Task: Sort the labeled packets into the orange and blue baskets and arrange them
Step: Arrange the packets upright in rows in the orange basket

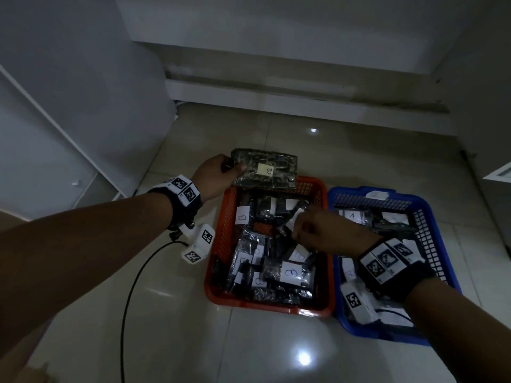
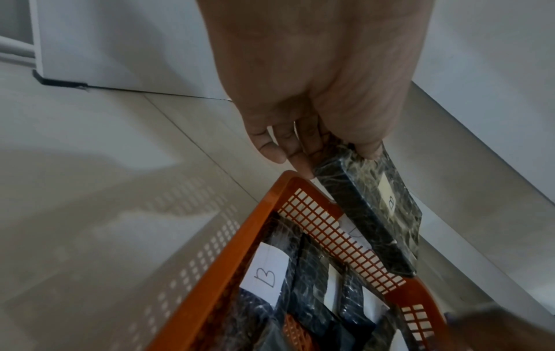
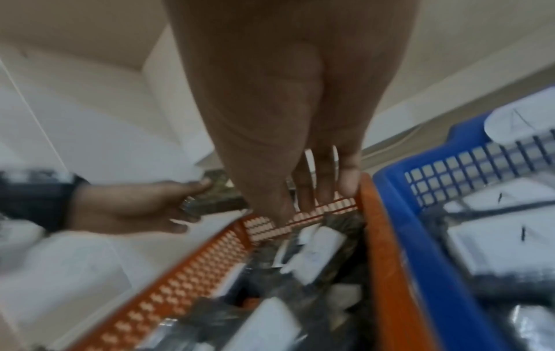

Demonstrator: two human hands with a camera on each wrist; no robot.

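Observation:
My left hand (image 1: pixel 233 167) grips a dark plastic-wrapped packet (image 1: pixel 264 170) by its left end, thumb on top. Its white label reads B, and it hovers over the far rim of the orange basket (image 1: pixel 218 261). The left wrist view shows that packet (image 2: pixel 369 209) just beyond the orange basket's rim (image 2: pixel 240 237). My right hand (image 1: pixel 297 230) reaches down among the B-labelled packets (image 1: pixel 291 272) in the orange basket. In the blurred right wrist view its fingers (image 3: pixel 324 190) look straight and hold nothing. The blue basket (image 1: pixel 359 190) on the right holds A-labelled packets (image 1: pixel 351 215).
Both baskets sit side by side on a glossy tiled floor (image 1: pixel 262 349). A black cable (image 1: pixel 132 286) runs across the floor on the left. A white cabinet (image 1: pixel 69 120) stands at the left, and a wall with a skirting board (image 1: pixel 276 87) runs behind the baskets.

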